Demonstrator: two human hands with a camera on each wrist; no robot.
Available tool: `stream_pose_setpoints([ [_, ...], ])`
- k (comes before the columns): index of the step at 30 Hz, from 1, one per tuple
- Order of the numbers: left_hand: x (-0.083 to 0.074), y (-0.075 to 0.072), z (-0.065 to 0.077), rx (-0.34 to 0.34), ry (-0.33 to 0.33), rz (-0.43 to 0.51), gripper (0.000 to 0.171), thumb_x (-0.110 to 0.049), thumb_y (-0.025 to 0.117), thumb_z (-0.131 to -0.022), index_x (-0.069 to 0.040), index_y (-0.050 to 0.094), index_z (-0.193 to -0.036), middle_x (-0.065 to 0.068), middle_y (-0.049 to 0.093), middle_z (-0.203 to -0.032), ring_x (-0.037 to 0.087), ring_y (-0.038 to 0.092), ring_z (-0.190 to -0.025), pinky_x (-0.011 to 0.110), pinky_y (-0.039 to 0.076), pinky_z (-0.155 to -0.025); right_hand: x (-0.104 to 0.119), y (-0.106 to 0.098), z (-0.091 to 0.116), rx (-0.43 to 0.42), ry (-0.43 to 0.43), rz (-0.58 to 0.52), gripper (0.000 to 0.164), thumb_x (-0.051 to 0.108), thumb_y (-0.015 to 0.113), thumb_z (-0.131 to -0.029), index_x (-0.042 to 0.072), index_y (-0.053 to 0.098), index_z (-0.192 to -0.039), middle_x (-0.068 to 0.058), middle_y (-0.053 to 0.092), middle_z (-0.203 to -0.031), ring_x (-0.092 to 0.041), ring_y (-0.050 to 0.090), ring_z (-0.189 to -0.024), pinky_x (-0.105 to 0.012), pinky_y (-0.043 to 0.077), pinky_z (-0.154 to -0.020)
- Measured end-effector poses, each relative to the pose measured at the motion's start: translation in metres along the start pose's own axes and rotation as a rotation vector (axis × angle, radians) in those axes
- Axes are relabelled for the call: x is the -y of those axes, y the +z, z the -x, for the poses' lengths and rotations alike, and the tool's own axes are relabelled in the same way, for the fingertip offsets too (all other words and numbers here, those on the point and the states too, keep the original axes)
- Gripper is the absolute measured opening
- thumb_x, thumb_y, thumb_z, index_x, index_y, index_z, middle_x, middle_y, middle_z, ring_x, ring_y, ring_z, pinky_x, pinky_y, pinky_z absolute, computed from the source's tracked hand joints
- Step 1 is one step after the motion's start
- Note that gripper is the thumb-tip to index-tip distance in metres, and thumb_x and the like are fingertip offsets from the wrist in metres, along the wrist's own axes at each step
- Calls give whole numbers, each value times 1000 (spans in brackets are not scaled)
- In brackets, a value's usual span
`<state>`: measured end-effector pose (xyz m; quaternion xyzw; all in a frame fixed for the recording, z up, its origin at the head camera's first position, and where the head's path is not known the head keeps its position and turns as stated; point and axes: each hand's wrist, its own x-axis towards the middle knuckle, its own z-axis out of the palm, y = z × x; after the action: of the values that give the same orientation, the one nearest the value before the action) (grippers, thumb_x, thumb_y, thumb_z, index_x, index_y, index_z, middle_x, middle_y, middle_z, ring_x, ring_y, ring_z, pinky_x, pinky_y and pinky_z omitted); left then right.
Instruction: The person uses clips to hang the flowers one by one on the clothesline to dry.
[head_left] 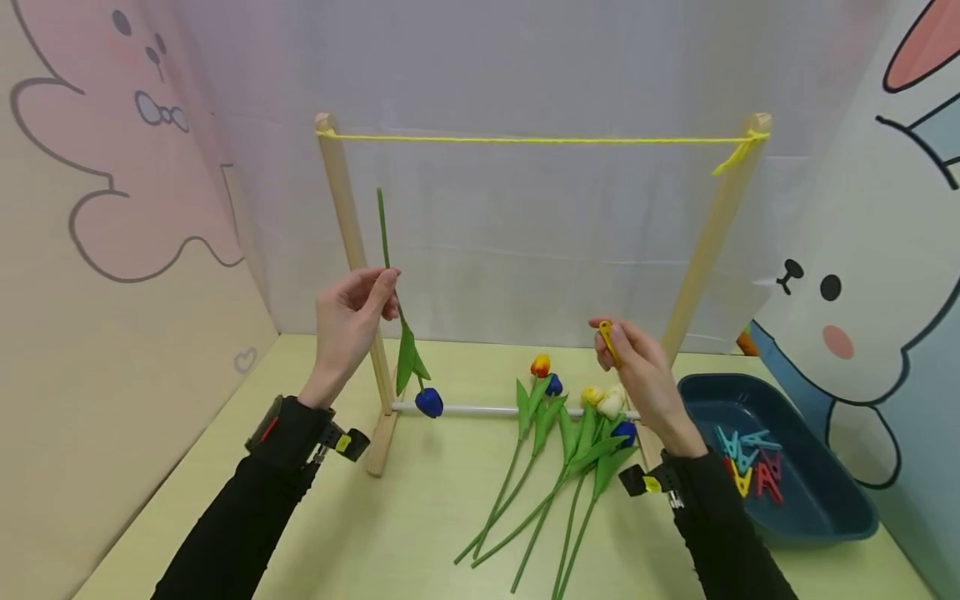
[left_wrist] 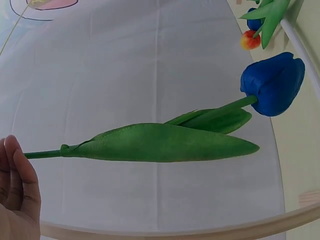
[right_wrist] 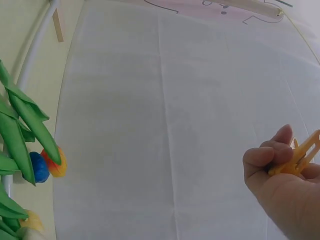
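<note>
My left hand (head_left: 352,312) pinches the green stem of a blue artificial tulip (left_wrist: 275,82), which hangs bloom down beside the left wooden post. Its leaves (left_wrist: 165,142) spread just above the bloom, and the stem's bare end points up below the yellow string (head_left: 525,140). In my right hand (head_left: 645,371) is a small yellow clothespin (right_wrist: 295,160), held between thumb and fingers, in front of the right post. Several more tulips (head_left: 577,458), with red-orange, blue, yellow and white blooms, lie on the table between the hands.
Two wooden posts (head_left: 345,200) carry the string, and a white bar (head_left: 480,410) joins them low down. At the right stands a dark blue basin (head_left: 832,508) with several coloured clothespins (head_left: 742,454). A pale sheet (head_left: 525,250) hangs behind the frame.
</note>
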<state>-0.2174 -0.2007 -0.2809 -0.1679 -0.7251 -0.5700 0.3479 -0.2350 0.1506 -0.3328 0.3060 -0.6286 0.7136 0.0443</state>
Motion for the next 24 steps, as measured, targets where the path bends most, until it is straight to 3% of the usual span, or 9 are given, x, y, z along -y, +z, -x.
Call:
stream_pose_setpoints([
  [10, -10, -8, -11, -16, 4, -62, 20, -5, 65, -98, 10, 72, -108, -13, 63, -75, 3, 55, -61, 14, 51, -61, 15, 7, -17, 60, -39, 120, 26, 20, 38, -111, 7, 55, -126, 1, 51, -88, -16, 43, -76, -25, 38, -74],
  [18, -15, -14, -20, -19, 8, -90, 21, -7, 65, -98, 9, 72, -109, -19, 64, -78, 3, 54, -61, 13, 51, -62, 23, 11, -30, 98, -154, 275, 23, 12, 45, -108, 22, 61, -121, 13, 65, -98, -4, 56, -90, -18, 45, -80],
  [20, -16, -14, -22, -16, 10, -98, 21, -7, 65, -98, 9, 72, -108, -18, 64, -78, 3, 55, -62, 13, 51, -62, 26, 12, -33, 98, -170, 320, 22, 12, 48, -107, 18, 63, -121, 17, 67, -100, 0, 59, -96, -14, 46, -86],
  [24, -18, -16, -27, -17, 12, -114, 21, -8, 65, -98, 8, 72, -109, -19, 64, -78, 4, 55, -62, 13, 51, -62, 34, 16, -40, 104, -220, 406, 26, 11, 51, -105, -4, 62, -123, 25, 67, -104, 4, 60, -106, -12, 44, -93],
])
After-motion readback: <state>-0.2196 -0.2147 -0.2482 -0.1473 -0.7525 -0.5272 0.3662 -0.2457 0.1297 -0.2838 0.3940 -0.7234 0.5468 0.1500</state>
